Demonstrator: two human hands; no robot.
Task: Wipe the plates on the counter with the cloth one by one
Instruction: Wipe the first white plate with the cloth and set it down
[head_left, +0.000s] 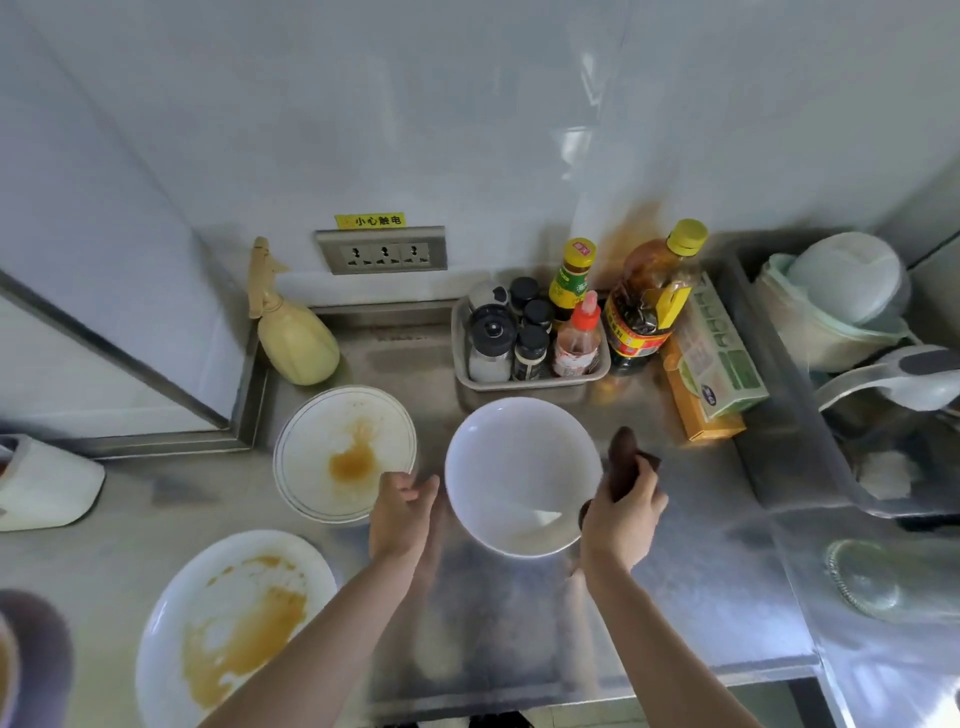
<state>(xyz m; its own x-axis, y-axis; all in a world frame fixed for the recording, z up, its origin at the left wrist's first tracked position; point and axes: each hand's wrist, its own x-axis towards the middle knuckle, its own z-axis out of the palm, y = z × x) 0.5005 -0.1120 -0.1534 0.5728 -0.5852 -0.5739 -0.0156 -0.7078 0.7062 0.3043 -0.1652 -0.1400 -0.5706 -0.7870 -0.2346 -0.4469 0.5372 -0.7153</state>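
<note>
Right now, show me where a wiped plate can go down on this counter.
Bare steel lies in front of the white bowl, between the forearms, and to its right, up to the sink edge. Another patch sits between the spray bottle and condiment tray. The left is crowded with stained plates.

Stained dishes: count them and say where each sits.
2. The rimmed plate sits left of the clean white bowl; the large plate lies near-left. Off-frame dishes can't be ruled out.

A steel counter (519, 613) carries three white dishes: a clean bowl (522, 475) in the middle, a sauce-stained plate (345, 454) to its left, and a larger stained plate (234, 629) nearer. Behind stand a yellow spray bottle (293, 332), a tray of seasoning jars (530, 376), an oil bottle (649, 306) and boxes (714, 364).
</note>
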